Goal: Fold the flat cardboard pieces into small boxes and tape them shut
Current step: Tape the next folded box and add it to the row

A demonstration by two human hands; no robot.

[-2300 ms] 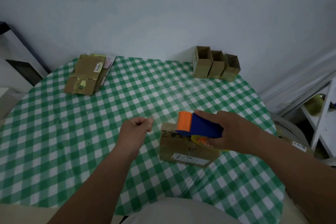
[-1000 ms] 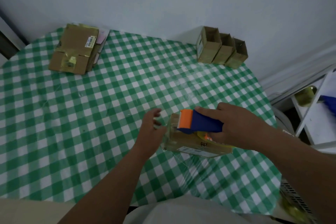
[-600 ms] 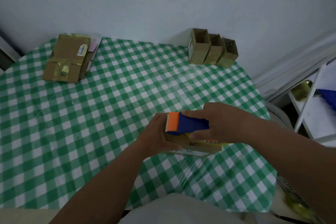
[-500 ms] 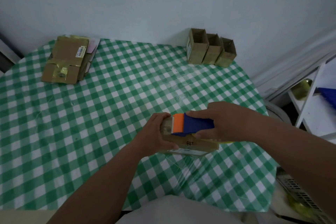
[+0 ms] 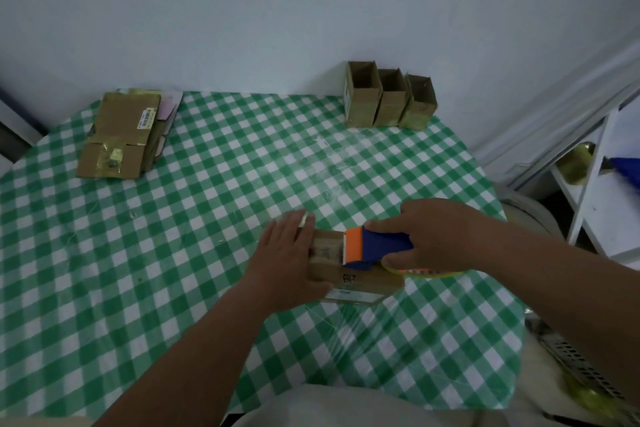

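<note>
A small brown cardboard box (image 5: pixel 353 274) lies on its side near the front of the green-and-white checked tabletop (image 5: pixel 173 253), its long axis running left to right. A white printed label on its front face is too blurred to read, as are dark characters above it. The left hand (image 5: pixel 287 260) presses flat against the box's left end, fingers straight. The right hand (image 5: pixel 440 236) has its grip clamped round a blue tape dispenser with an orange blade end (image 5: pixel 375 248), which rests on top of the box, orange end pointing left. At the far left sits a stack of flat cardboard pieces (image 5: pixel 121 135) with a barcode sticker. 3 open-topped folded cardboard boxes (image 5: pixel 389 99) stand in a touching row against the wall.
</note>
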